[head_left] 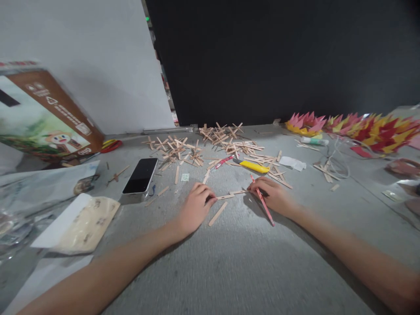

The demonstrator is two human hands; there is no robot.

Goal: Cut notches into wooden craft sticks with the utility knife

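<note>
Wooden sticks (pixel 225 197), two of them, lie on the gray table (pixel 197 271) between our hands, slightly staggered, near ends side by side. Can't tell if they touch. Each has a small dark mark.

Our left hand (pixel 197 205) is curled, thumb and fingertips pinching the outer end of the left-side one. Our right hand (pixel 274 197) grips a pink pencil (pixel 263 204), slanted across the fingers; its fingertips also reach the outer end of the other stick. Can't tell how firmly they press there.

One loose stick (pixel 218 214) lies just on our side of the pair, angled, untouched.

Beyond the hands: yellow cutter (pixel 254 166) beside a red wrapper (pixel 223 162), then a heap of sticks (pixel 179 148), many crossed, spread toward the black panel (pixel 282 61).

Left of us: phone (pixel 140 176) lying flat, dark screen up; plastic bag (pixel 88 225) of pale stuff, contents unclear; printed box (pixel 52 116) farther back.

Right: crumpled tissue (pixel 293 163) near the sticks, glue tube (pixel 314 141) farther out, white cable (pixel 336 159) looped near it, pink-and-yellow paper crowns (pixel 306 124) along the back.
</note>
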